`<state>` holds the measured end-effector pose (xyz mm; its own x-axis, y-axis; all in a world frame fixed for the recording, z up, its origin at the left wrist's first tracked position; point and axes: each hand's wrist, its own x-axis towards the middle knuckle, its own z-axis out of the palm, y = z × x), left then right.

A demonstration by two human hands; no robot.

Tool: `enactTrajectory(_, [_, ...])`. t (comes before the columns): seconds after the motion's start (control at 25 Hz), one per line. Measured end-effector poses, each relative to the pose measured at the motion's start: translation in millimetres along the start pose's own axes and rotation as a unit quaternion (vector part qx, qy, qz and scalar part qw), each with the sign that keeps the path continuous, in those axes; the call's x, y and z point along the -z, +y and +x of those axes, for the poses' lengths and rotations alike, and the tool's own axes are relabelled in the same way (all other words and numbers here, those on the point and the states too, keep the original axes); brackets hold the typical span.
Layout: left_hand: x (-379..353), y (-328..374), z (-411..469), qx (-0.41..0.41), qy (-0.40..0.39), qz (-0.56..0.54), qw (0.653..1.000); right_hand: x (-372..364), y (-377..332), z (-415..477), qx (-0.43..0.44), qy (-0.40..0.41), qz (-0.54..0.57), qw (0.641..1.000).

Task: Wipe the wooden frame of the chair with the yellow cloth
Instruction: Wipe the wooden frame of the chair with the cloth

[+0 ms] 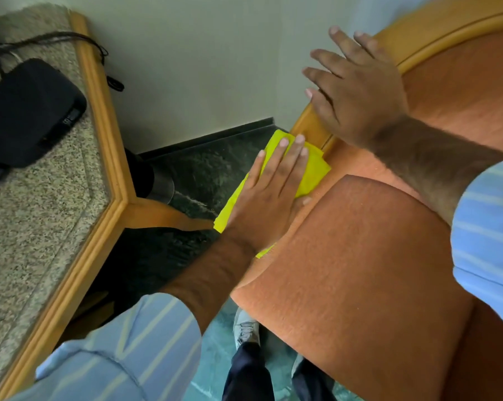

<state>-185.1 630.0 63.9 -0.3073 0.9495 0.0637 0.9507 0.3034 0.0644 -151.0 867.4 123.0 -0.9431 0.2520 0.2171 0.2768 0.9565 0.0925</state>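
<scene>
Pressing the folded yellow cloth [314, 169] flat-palmed onto the chair's light wooden frame [308, 128], the left hand [269, 195] seems mid-wipe; the right hand [357, 91], open, braces the upper rail, much frame apparently left.

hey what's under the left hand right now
The yellow cloth lies under the flat left hand, spread beside the orange cushion. The wooden frame shows just past the fingertips; whatever is beneath the cloth is covered.
</scene>
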Motion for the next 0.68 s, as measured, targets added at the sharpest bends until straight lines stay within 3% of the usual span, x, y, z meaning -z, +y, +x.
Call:
enactTrajectory(0.2, [-4.0, -10.9, -124.3, -0.043, -0.098, 0.026, 0.994, -1.9, 1.9, -0.3, -0.001, 0.017, 0.000, 1.000])
enactTrajectory(0.36, [1.0, -18.5, -223.3, -0.014, -0.147, 0.043, 0.988, -6.3, 4.5, -3.3, 0.000, 0.053, -0.007, 0.999])
enactTrajectory(0.52, [-1.9, -15.0, -195.8, 0.012, -0.142, 0.039, 0.989, -5.9, 3.4, -3.0, -0.001, 0.055, -0.010, 0.998])
enactTrajectory(0.68, [-3.2, -9.5, -89.4, 0.009, -0.090, 0.016, 0.996, -2.9, 1.0, -1.4, -0.003, 0.044, -0.008, 0.999])
